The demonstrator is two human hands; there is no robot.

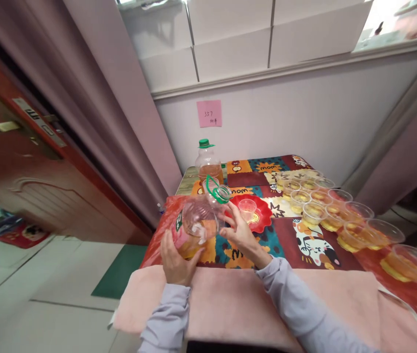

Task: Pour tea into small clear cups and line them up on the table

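A large clear plastic jug, uncapped with a green ring handle at its neck, is tilted to the right between my hands. My left hand is wrapped round its lower end, where a pink label and some yellow liquid show. My right hand is at the neck end, fingers curved against the jug. Just beyond the neck lies a red scalloped tray with a clear plastic cup in it. Behind stands a second jug with a green cap and amber liquid.
Several clear cups of yellow liquid stand in rows on the table's right side. A pink cloth covers the front edge. A pink note hangs on the wall, and a wooden door is at left.
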